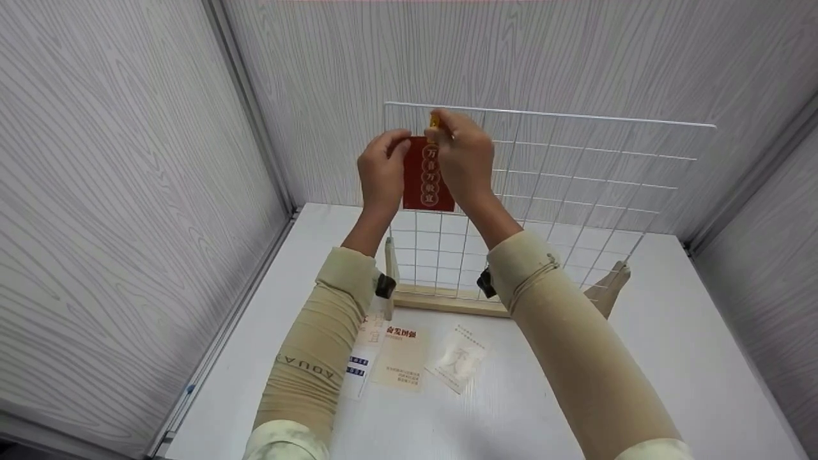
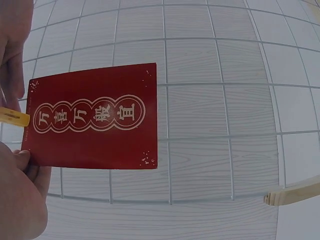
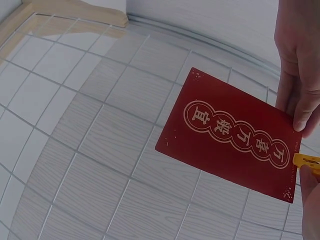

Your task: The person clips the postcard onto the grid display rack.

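Observation:
A red card [image 1: 415, 185] with white characters in linked circles hangs upright against the upper left of a white wire grid [image 1: 549, 115]. My left hand [image 1: 381, 169] pinches the card's top left corner between thumb and fingers. A yellow clip [image 1: 434, 120] is pinched by my right hand [image 1: 470, 156] at the middle of the card's top edge. In the left wrist view the clip's tip [image 2: 17, 118] meets that edge. The right wrist view shows the same card [image 3: 230, 135] lying over the wires, with the clip [image 3: 306, 161] at its edge.
The grid stands on a wooden base [image 1: 447, 303] with feet at both sides. Before it on the white table [image 1: 511, 409] lie a beige card [image 1: 402, 364], a pale translucent card [image 1: 461, 361] and a white card [image 1: 354, 374] partly behind my left sleeve. Grey-grained panels surround the table.

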`<control>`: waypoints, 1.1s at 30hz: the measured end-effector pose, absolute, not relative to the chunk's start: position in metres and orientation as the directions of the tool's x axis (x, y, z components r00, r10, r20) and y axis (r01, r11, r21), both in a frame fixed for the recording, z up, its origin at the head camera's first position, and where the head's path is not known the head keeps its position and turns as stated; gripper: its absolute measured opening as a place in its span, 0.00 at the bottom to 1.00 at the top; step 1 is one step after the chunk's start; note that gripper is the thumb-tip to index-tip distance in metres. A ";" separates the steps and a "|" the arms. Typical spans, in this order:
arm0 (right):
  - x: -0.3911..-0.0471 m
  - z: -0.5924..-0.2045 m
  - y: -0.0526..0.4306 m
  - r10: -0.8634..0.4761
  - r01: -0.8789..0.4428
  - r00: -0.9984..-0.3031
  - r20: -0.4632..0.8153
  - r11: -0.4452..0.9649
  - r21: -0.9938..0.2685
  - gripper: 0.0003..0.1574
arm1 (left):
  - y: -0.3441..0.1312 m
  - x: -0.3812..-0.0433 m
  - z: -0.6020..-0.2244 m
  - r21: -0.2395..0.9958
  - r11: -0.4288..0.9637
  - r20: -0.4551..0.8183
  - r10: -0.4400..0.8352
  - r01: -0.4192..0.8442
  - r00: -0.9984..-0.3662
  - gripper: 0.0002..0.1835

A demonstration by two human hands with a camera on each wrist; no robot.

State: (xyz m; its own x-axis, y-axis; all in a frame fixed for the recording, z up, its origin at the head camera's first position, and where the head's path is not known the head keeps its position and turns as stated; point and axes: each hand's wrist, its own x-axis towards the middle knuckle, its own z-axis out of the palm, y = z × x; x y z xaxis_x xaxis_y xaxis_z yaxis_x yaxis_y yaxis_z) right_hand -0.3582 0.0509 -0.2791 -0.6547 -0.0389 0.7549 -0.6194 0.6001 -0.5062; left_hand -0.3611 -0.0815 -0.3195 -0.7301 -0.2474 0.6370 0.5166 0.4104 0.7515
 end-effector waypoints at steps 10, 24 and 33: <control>-0.358 -0.279 0.051 -0.035 -0.600 -0.704 0.710 0.565 -0.567 0.24 | -0.083 -0.362 -0.319 0.767 0.404 0.617 -0.250 0.499 -0.746 0.12; -0.349 -0.274 0.046 -0.004 -0.550 -0.707 0.707 0.633 -0.545 0.23 | -0.082 -0.359 -0.319 0.762 0.400 0.623 -0.243 0.509 -0.743 0.12; -0.349 -0.286 0.047 -0.036 -0.597 -0.698 0.715 0.581 -0.554 0.21 | -0.086 -0.360 -0.320 0.771 0.409 0.609 -0.247 0.489 -0.754 0.13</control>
State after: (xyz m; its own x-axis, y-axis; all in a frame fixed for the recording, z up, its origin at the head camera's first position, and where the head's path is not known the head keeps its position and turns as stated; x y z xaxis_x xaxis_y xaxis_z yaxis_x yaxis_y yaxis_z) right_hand -0.3489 0.0468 -0.2857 -0.6984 -0.0363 0.7148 -0.5968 0.5807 -0.5537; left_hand -0.3603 -0.0856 -0.3201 -0.7537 -0.2471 0.6090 0.4885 0.4092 0.7707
